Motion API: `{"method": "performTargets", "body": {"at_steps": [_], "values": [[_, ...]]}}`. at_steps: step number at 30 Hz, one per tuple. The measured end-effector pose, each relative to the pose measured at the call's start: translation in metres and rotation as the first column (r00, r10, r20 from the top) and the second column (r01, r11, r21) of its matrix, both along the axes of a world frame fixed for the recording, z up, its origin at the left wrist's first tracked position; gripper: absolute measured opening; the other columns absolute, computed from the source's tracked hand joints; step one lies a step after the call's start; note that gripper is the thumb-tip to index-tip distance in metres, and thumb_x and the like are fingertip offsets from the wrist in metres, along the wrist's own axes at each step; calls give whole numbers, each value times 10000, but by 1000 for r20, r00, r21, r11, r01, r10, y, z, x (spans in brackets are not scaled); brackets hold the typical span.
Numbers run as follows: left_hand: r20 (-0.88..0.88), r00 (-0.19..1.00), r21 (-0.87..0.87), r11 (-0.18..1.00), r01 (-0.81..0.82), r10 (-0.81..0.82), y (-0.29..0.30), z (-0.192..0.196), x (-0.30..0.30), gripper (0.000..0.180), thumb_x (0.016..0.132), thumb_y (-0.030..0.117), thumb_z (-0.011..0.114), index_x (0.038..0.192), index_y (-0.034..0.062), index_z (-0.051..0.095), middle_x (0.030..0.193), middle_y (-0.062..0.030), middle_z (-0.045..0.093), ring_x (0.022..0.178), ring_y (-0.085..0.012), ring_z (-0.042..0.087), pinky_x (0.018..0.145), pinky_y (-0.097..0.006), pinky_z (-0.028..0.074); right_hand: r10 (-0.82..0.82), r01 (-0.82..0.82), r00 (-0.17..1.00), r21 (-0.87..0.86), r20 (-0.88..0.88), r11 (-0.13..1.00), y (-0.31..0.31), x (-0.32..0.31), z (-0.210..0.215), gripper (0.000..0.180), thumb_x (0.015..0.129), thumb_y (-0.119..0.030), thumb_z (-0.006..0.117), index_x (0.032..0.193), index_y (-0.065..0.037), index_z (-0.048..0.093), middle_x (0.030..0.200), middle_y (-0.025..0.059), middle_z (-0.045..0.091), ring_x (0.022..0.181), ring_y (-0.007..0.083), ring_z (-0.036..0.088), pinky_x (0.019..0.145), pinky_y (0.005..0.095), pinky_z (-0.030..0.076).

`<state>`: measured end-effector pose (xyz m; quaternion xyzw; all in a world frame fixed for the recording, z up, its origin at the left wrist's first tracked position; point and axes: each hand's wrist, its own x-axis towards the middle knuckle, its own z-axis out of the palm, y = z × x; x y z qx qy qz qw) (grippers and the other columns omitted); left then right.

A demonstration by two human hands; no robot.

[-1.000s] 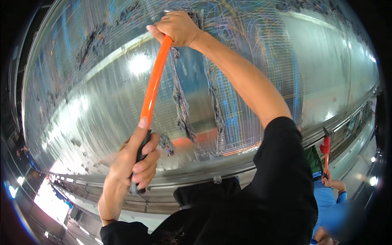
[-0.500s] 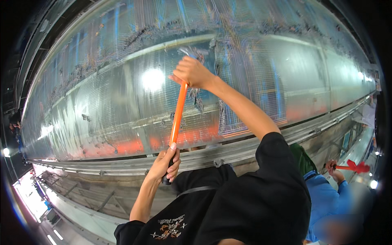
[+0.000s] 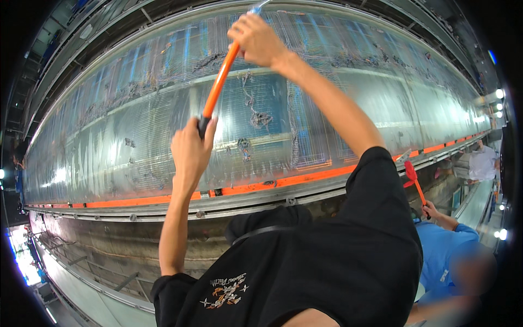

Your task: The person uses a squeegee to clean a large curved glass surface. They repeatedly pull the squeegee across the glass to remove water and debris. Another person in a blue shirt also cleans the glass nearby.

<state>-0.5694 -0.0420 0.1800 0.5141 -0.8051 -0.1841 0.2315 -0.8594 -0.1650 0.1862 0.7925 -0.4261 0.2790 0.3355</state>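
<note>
Orange rod (image 3: 219, 84), both hands' grip apparently closed

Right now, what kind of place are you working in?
Probably a factory floor: a long shiny metal drum strewn with fibre tufts, on a bolted steel frame. Both hands, left and right, grip an orange-handled tool; a co-worker holds another.

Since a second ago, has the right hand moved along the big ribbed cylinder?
Yes. The right hand, gripping the orange-handled tool, now sits higher on the ribbed cylinder, farther above its orange strip. The camera shifted too, so sideways travel is unclear.
</note>
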Motion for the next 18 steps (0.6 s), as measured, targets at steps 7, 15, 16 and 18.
{"method": "performTargets", "body": {"at_steps": [7,15,16,18], "values": [[-366,711,840,-117,530,600,173,-63,150,541,1029,614,462,791,129,436,467,46,323,296,-81,295,274,-259,289,217,-392,919,717,328,576,165,145,-165,340,887,-415,655,777,-97,611,610,112,638,619,345,650,737,457,492],[57,749,909,-344,234,660,272,-106,231,536,1033,623,443,836,126,467,499,42,343,334,-91,317,349,-260,327,232,-578,814,776,532,251,278,276,-291,349,853,-362,677,702,-63,580,578,141,582,588,379,598,640,455,448],[45,744,904,-344,254,667,269,-109,234,549,1037,630,421,866,113,485,523,31,381,351,-93,346,357,-258,337,216,-606,795,756,567,246,278,277,-299,341,851,-352,678,698,-65,579,579,142,581,587,378,598,634,459,445],[26,707,892,-335,302,707,260,-111,240,571,1043,637,391,933,92,521,568,11,443,374,-96,381,366,-256,349,157,-607,792,737,590,297,275,274,-310,333,856,-338,673,686,-69,573,571,138,577,574,370,598,611,464,442]]}}
